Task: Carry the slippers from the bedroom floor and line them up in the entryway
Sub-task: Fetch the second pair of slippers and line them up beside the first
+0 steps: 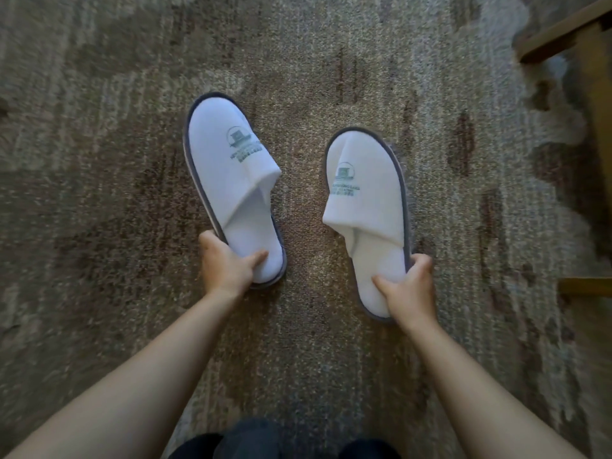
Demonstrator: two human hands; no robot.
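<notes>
Left hand (225,265) clamped on the heel of one white terry-cloth slipper with grey piping and a green printed logo (231,180), thumb on the insole. Right hand (409,288) gripping the heel of the matching white slipper (366,207) the same way. Both slippers toes forward, well apart, above mottled brown-grey carpet (99,193). Wooden furniture frame (563,34) at upper right.

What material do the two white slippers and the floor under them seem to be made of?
Left slipper and right slipper: probably soft white terry-like cloth, matte and fuzzy, with grey edge binding and a printed green logo. Floor: apparently pile carpet, with a speckled, fibrous, mottled brown-grey surface.
</notes>
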